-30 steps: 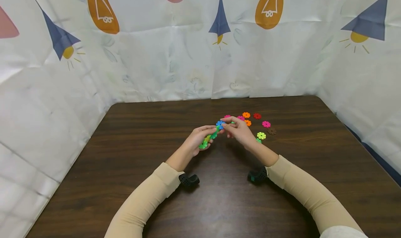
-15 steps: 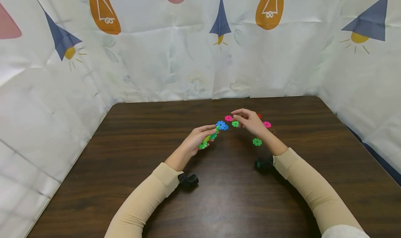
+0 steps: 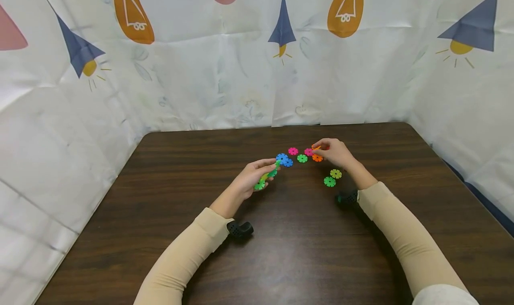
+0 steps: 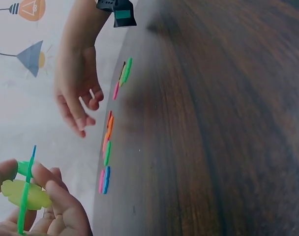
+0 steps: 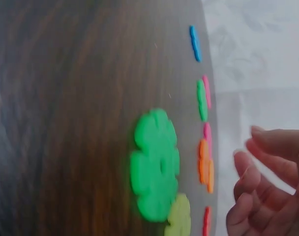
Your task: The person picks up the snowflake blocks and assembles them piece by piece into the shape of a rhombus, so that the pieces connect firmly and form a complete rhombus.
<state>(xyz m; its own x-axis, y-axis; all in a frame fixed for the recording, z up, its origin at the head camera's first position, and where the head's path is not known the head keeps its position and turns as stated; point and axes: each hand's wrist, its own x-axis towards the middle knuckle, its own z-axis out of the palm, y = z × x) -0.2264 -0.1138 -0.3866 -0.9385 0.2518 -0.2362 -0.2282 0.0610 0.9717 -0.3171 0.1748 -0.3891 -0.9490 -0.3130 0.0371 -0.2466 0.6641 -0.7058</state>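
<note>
My left hand pinches a short chain of interlocking flower-shaped plastic discs. A green disc forms its near end, a yellow disc sits along it, and a blue disc tops the far end. To the right, my right hand hovers over the loose discs, its fingers loosely bent. In the right wrist view its thumb and forefinger stand apart with nothing between them. An orange disc and a pink disc lie by its fingertips in the head view.
On the dark wooden table lie a loose blue disc, a pink disc and a green disc. Nearer me are a yellow-green disc and another green disc. A patterned white curtain hangs behind.
My right hand has left the blue end of the chain and moved right over the loose discs. My left hand keeps its hold on the chain, almost still.
</note>
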